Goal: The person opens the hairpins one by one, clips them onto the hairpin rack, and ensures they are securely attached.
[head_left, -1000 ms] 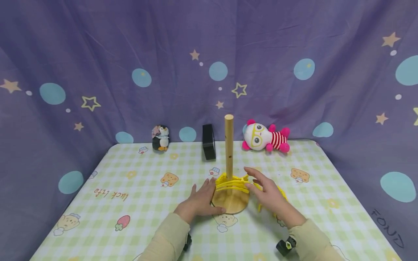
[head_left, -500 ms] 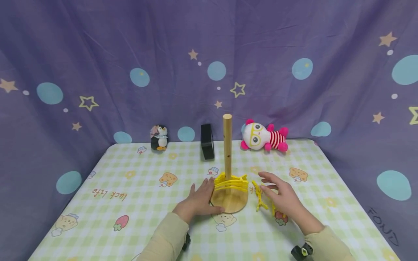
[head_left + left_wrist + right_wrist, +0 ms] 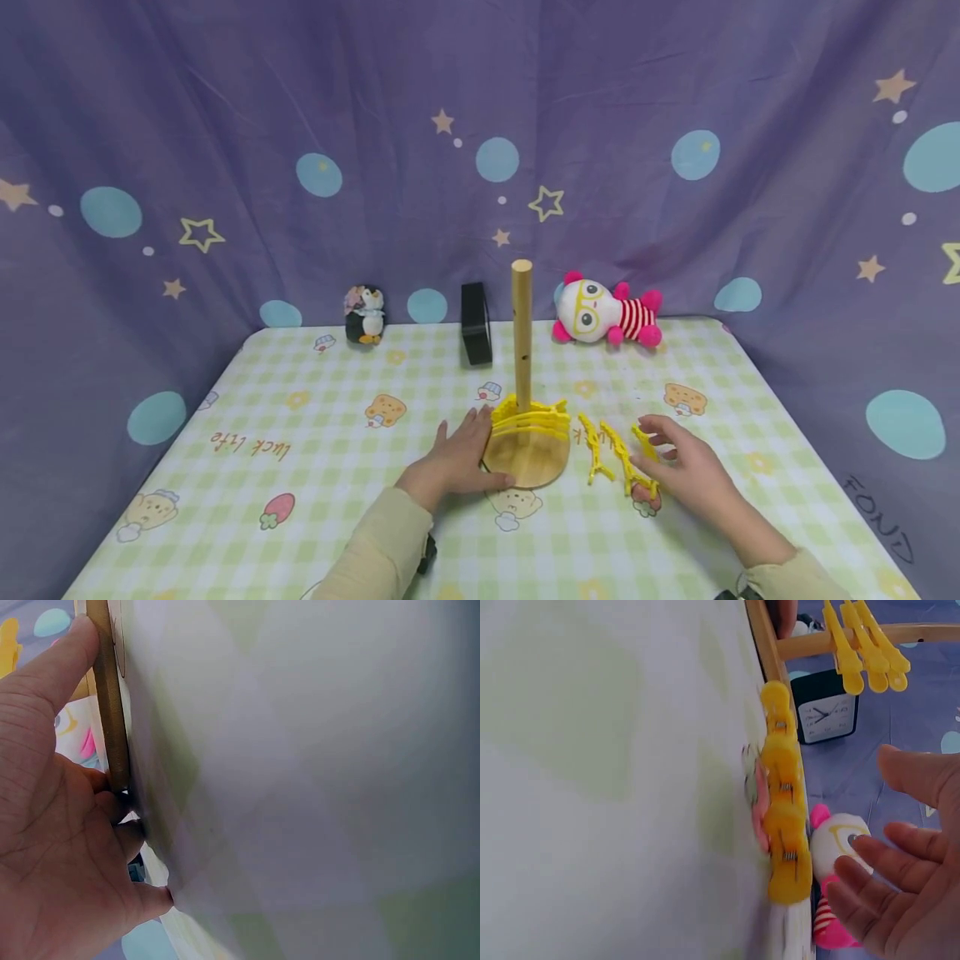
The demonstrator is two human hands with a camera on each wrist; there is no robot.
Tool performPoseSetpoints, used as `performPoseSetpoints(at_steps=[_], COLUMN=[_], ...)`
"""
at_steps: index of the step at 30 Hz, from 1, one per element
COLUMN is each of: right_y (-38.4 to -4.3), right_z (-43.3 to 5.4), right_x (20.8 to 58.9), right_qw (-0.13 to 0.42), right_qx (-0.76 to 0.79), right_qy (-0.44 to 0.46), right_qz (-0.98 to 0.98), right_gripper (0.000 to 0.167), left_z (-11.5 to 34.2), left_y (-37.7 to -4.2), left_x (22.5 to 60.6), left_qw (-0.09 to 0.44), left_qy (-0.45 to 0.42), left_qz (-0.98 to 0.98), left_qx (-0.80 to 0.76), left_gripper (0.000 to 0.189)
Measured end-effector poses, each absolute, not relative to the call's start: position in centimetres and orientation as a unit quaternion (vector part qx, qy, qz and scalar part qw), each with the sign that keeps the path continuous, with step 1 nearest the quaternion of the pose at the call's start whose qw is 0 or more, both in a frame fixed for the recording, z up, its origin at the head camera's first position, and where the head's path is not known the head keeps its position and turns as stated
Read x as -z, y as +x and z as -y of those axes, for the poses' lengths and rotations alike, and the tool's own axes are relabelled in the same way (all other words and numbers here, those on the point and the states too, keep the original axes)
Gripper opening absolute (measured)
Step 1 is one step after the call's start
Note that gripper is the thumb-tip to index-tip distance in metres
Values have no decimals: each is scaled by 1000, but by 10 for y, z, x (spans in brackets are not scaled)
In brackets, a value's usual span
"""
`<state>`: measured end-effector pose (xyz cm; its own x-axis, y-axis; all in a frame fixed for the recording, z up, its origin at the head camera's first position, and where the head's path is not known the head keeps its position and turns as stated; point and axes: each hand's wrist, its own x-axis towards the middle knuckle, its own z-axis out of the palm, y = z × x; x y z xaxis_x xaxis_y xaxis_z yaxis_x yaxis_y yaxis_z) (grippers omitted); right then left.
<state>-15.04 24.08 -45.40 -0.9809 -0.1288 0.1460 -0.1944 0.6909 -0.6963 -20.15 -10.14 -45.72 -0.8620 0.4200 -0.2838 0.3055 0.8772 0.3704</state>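
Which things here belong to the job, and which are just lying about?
Likely the job:
wooden stand, touched by the left hand
yellow clips on the stand
three loose clips, beside the right hand

Seemingly just lying about:
penguin toy
black clock
pink-and-white plush

We obs. L sleeve & R sleeve: lt. beige, long; blk L-wrist unit, blk R-wrist unit part. vis.

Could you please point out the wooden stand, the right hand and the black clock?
Wooden stand (image 3: 522, 375): head view, on the upright post.
Right hand (image 3: 688, 465): head view, on its back.
Black clock (image 3: 827, 718): right wrist view, on the white dial.
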Motion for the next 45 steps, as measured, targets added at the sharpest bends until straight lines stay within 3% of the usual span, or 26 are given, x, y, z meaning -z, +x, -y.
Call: performPoseSetpoints(at_steps=[10,19,25,32,37,45], right_y=[-144,-143,-141,-140,-141,-144], right_z=[-254,-254,-253,-254,-257,-254], right_x=[455,459,463,462,455,447], right_qw=[-89,-125,-104,-81,-60,59], right_qx=[-320,-267,-242,-239,-272,-343], right_qy=[10,16,28,28,11,33], right_qz=[943,956,964,967,960,937], right_gripper=[85,69,56,57,42,32], left_z=[102,102,102,102,102,103], left_y=[-203,-204,-204,-204,-202,-202], left_x=[459,461,461,460,459,460], left_qw=[181,180,180,182,183,181], left_qy=[191,193,192,190,190,195], left_qz=[-952,-951,-952,-952,-951,-950], left_qx=[-158,-159,-157,-158,-159,-165], left_gripper=[111,111,112,112,111,110])
